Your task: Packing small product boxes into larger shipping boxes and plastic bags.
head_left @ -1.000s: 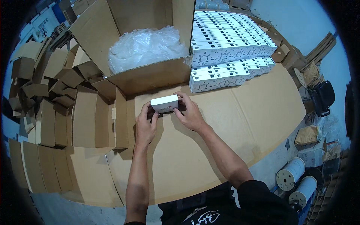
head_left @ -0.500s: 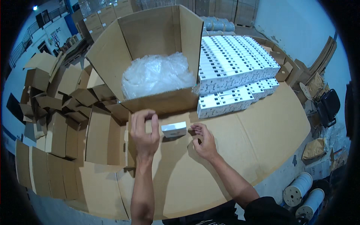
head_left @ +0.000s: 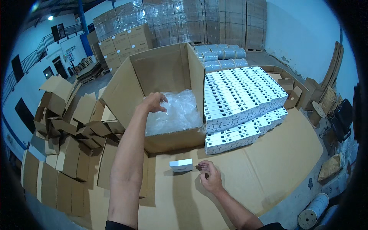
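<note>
My left hand [head_left: 155, 102] reaches into the large open cardboard box [head_left: 174, 144], fingers apart and slightly bent, just over a heap of clear plastic bags [head_left: 176, 115]. Whether its fingertips touch the plastic, I cannot tell. A small white box [head_left: 181, 165] stands on the cardboard-covered table [head_left: 237, 180] in front of the large box. Just right of it is my right hand [head_left: 211, 178], its fingers loosely curved and apart, holding nothing.
Stacked white boxes [head_left: 245, 94] rise right of the large box. Empty brown cartons [head_left: 69, 153] crowd the left side. Wire spools [head_left: 220, 57] lie beyond the table, and another spool [head_left: 313, 211] sits on the floor at right beside a black chair [head_left: 341, 119].
My left hand has gone from beside the small white box up and forward into the large box. My right hand stays by the small box. The view has tilted upward.
</note>
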`<state>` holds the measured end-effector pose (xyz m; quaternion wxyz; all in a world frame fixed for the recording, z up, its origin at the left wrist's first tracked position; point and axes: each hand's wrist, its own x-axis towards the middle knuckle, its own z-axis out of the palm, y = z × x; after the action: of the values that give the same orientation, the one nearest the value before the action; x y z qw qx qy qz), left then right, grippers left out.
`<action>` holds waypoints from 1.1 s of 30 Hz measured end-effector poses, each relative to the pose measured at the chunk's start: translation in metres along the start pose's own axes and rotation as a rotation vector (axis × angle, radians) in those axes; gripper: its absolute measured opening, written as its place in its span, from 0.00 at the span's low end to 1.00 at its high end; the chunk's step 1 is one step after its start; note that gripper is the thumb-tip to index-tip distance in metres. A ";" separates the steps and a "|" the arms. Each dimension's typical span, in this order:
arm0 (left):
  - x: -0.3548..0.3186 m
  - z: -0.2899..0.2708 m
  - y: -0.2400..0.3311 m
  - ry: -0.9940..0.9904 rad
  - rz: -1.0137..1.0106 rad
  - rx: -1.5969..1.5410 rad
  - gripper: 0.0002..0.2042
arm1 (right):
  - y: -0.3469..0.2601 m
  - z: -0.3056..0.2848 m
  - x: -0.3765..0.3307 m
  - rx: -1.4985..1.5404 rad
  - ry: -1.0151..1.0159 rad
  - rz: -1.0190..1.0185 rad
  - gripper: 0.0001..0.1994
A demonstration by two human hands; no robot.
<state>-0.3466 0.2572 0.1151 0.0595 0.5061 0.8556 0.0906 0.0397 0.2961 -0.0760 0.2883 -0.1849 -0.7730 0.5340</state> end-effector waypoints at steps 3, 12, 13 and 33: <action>0.009 0.001 -0.001 0.119 0.022 -0.022 0.16 | 0.000 -0.002 0.002 0.032 -0.009 0.037 0.19; -0.036 -0.020 0.011 0.602 0.011 -0.248 0.09 | 0.000 -0.002 0.001 0.047 -0.012 0.024 0.19; -0.046 -0.022 0.016 0.698 -0.033 -0.321 0.09 | -0.001 -0.002 0.001 0.049 -0.009 0.005 0.18; -0.293 0.205 0.178 0.505 -0.148 -1.568 0.14 | -0.031 0.025 -0.037 0.458 -0.148 0.088 0.11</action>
<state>-0.0140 0.1032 -0.0434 0.2073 0.2246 0.5628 0.7680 0.0524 0.2456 -0.0630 0.2417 -0.1084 -0.6420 0.7195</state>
